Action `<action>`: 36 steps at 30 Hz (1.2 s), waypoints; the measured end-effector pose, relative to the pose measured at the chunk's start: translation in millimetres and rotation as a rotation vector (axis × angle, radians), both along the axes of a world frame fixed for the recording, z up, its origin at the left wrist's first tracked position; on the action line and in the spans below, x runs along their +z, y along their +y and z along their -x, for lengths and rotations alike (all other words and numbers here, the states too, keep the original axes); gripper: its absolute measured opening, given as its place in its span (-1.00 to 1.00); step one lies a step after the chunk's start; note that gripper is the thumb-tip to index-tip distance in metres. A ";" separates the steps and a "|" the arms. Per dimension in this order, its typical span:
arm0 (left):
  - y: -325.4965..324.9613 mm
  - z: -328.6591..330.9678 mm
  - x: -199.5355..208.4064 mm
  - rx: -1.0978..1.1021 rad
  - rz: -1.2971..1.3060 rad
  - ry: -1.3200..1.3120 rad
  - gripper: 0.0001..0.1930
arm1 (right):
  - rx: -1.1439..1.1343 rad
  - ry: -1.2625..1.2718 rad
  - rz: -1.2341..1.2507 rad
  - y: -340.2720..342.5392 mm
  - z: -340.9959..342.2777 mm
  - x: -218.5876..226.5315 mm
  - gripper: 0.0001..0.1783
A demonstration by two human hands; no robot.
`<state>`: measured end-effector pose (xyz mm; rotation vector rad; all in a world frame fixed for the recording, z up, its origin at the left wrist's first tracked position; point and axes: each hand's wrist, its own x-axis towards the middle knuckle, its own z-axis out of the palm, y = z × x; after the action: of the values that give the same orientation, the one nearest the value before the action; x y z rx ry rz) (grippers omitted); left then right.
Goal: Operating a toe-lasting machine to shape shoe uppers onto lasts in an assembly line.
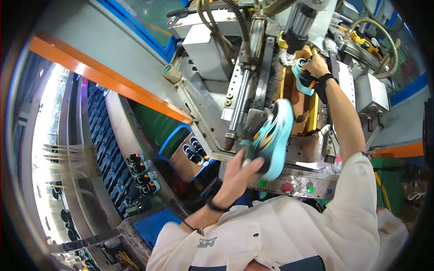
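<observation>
- Holding the near shoe (281, 135) was the left hand (242, 174), its thumb laid over the lower end and its fingers wrapped behind; the grip looked narrow, though blur hid where each fingertip pressed.
- That shoe hung tilted over the front edge of the machine (300, 145), toward its left corner, above the left end of the button panel (298, 188).
- The right hand (318, 67) was closed on the far shoe (302, 82), well back from the machine's front edge, beside the yellow bar (313, 115) and below the dark cylinder (300, 27).
- Whether the far shoe's sole bore on anything beneath could not be told.
- Both shoes had a thick teal sole and a darker upper with orange marks; they were probably light enough for one hand each.
- The sole was likely springy yet firm enough to keep its shape, the upper softer and quick to crease under a hard squeeze.
- The surest hold seemed to be around the heel or collar, thumb against one side and fingers opposite; neither slipperiness nor fragility looked like much of a worry.
</observation>
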<state>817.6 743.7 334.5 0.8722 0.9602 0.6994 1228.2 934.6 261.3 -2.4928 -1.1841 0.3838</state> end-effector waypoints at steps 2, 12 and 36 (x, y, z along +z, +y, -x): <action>-22.4 53.5 18.3 -0.065 -0.059 0.323 -0.51 | -0.005 -0.188 -0.075 11.5 8.3 -38.9 -0.53; -163.2 117.3 5.9 0.774 -0.078 -0.043 -0.70 | 0.251 -0.254 -0.250 -26.8 56.4 -14.6 -0.61; -253.7 96.7 -0.7 1.020 -0.036 0.000 -0.74 | 0.998 0.251 -0.298 -283.6 313.3 -157.8 -0.71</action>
<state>720.9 490.0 333.8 0.3556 1.3904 1.5762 914.9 651.1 103.5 -1.3989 -2.1000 0.6668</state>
